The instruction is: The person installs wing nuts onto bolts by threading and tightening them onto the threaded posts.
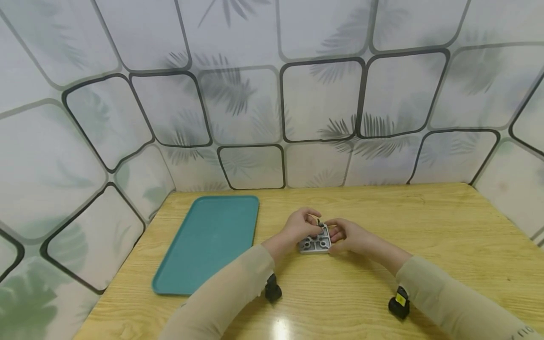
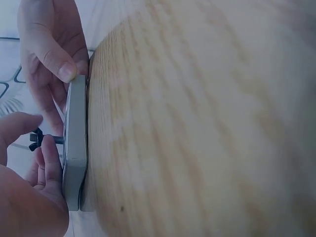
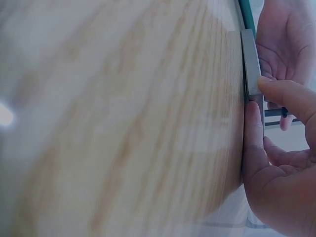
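A small grey metal plate [image 1: 314,246] with recesses and round bosses sits low over the tabletop, right of centre in the head view. From its face stands a threaded bolt bearing a black wing nut [image 2: 35,139]. My left hand [image 1: 299,227] has its fingertips on either side of the wing nut, pinching it. My right hand [image 1: 352,237] grips the plate's right edge. In the right wrist view, the thumb or a finger lies on the upper face of the plate [image 3: 251,59] and another finger against its side. The left fingers partly cover the plate's far corner.
A teal tray [image 1: 208,241] lies on the wooden table [image 1: 408,217], left of the hands. Behind the table hangs a patterned wall covering [image 1: 323,104]. Each sleeve carries a black wrist camera, the left wrist camera [image 1: 272,289] and the right wrist camera [image 1: 399,304].
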A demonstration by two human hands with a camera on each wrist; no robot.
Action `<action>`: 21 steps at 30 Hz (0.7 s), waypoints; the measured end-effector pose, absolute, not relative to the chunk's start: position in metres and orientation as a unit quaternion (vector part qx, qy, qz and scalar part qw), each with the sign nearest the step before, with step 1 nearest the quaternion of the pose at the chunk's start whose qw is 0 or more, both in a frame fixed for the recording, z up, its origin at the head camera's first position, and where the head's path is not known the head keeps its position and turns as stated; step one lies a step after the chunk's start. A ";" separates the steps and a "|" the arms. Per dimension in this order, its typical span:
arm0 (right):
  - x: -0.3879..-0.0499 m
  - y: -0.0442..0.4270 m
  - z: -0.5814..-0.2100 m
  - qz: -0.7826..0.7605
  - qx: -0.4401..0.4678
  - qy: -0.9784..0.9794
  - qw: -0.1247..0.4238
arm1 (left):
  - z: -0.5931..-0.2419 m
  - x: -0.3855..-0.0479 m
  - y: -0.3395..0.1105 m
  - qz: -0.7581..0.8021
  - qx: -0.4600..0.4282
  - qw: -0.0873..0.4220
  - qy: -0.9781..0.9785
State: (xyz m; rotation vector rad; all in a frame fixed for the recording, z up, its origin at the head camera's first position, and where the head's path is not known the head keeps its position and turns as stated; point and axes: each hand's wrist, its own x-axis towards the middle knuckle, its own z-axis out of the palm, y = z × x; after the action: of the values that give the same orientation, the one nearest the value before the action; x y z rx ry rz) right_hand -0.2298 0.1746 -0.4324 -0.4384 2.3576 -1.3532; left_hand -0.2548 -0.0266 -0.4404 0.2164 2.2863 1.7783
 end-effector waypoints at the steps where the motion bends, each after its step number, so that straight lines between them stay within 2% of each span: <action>1: -0.230 0.175 -0.432 -0.484 -0.157 0.839 0.194 | -0.440 -0.254 -0.027 0.607 0.071 0.118 0.783; 14: -0.230 0.174 -0.433 -0.476 -0.157 0.844 0.190 | -0.444 -0.252 -0.019 0.604 0.029 0.069 0.793; 21: -0.231 0.174 -0.434 -0.473 -0.151 0.847 0.192 | -0.443 -0.251 -0.020 0.611 0.048 0.071 0.787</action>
State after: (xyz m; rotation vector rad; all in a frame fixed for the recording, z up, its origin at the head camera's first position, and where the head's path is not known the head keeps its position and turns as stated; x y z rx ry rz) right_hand -0.2311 0.1741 -0.4344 -0.4227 2.3777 -1.3278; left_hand -0.2510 -0.0197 -0.4427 0.1444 2.3663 1.8370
